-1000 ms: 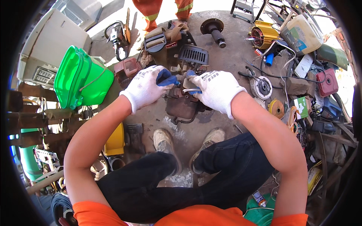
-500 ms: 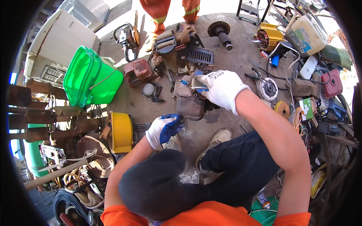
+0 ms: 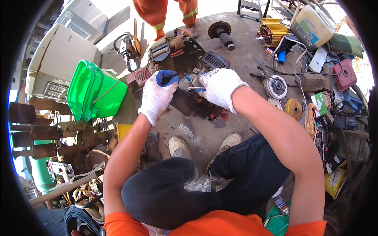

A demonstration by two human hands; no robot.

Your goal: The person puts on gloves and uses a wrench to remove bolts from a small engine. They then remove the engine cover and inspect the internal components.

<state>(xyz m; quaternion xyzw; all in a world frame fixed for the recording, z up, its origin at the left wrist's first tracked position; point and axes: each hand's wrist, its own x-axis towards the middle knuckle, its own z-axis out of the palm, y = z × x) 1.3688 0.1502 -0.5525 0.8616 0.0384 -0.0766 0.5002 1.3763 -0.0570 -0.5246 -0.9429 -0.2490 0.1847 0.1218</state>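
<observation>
Beyond the left hand (image 3: 157, 94) and the right hand (image 3: 221, 87), a standing person in orange trousers (image 3: 151, 15) is cut off at the upper edge. A green bucket (image 3: 108, 94) stands to the left of the left hand. A grimy engine assembly (image 3: 184, 104) lies beneath and between both hands; gloves and shadow conceal much of it, and its finer fittings cannot be made out. A yellow container (image 3: 123, 131), nearer the wearer than the left hand, is largely hidden behind the left forearm. A dark slotted cover (image 3: 215, 60) sits just beyond the right hand. The left hand is half curled, with a gap between thumb and fingers; whether it grips anything cannot be determined. The right hand is closed around a slim metal tool (image 3: 194, 88), partly hidden by the glove. A small blue-tipped piece (image 3: 188, 78) shows between the hands; contact with the left glove cannot be confirmed.
</observation>
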